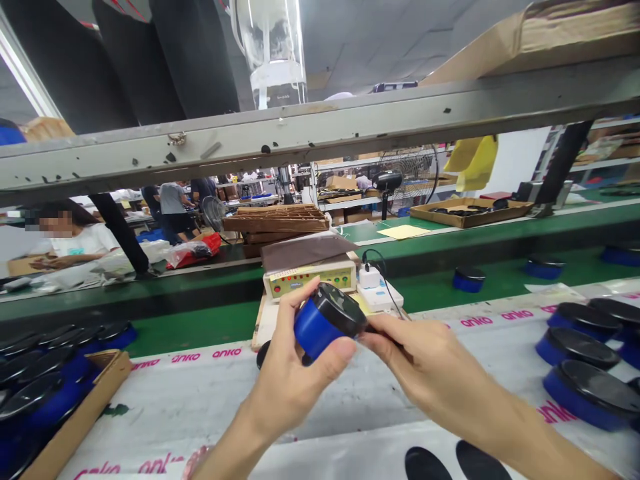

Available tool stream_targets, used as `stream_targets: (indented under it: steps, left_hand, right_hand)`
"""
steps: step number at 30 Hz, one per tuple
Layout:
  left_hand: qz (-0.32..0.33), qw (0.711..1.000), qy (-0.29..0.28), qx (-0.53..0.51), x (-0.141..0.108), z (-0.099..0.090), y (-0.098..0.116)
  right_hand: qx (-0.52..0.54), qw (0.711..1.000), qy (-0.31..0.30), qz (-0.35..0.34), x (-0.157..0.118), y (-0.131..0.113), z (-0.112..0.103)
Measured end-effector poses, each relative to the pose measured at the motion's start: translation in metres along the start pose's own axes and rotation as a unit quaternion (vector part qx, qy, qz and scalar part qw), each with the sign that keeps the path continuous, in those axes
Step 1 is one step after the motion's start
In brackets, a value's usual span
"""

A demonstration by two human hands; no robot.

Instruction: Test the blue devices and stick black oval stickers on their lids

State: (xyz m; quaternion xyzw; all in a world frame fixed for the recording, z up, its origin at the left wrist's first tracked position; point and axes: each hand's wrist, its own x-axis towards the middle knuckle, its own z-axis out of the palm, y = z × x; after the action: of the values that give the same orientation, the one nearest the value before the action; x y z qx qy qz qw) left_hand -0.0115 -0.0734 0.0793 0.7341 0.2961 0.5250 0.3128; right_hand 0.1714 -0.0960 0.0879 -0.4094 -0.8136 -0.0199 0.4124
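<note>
Blue cylindrical canister with a black lid [329,320], held above the white-sheeted worktop [150,407] in the narrow grip of the left hand [295,373], the right hand [440,370] closed on the lid's edge (further blue-and-black canisters [590,393] stand nearby, others in a brown cardboard tray [113,373]).

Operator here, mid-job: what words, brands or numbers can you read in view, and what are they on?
"anko", in pink, repeated on the white sheet over the bench.
The markings on the beige electronic unit's panel are too small to read.
</note>
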Motion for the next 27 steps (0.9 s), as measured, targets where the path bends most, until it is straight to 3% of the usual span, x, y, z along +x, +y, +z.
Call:
stream_targets:
  steps: [2,5,8,11,15,19,22,24,27]
  left_hand:
    - [0.083,0.989,0.008,0.123,0.002,-0.006,-0.001]
    - [0.23,0.925,0.034,0.3,0.005,-0.013,0.0]
    - [0.357,0.867,0.049,0.344,0.006,-0.015,0.003]
    - [0.422,0.826,0.038,0.372,0.005,-0.013,0.007]
    - [0.458,0.787,0.048,0.411,0.005,-0.01,0.013]
    - [0.465,0.784,0.029,0.412,0.007,-0.012,0.012]
    - [0.422,0.822,0.04,0.38,0.006,-0.018,0.01]
    - [0.33,0.869,0.024,0.368,0.006,-0.022,0.012]
    - [0.157,0.907,-0.108,0.375,0.006,-0.029,0.017]
  right_hand:
    - [0.084,0.995,-0.031,0.035,0.004,0.007,0.004]
    - [0.128,0.991,-0.021,0.037,0.008,0.013,0.011]
    - [0.119,0.993,0.011,0.007,0.007,0.017,0.017]
    - [0.092,0.994,0.046,-0.027,0.004,0.018,0.023]
    - [0.076,0.994,0.045,-0.057,0.002,0.019,0.031]
    - [0.055,0.994,0.063,-0.074,0.003,0.017,0.031]
    - [0.052,0.995,0.036,-0.071,0.004,0.017,0.025]
    - [0.031,0.996,0.006,-0.078,0.004,0.016,0.023]
    - [-0.042,0.989,-0.053,-0.131,0.002,0.012,0.023]
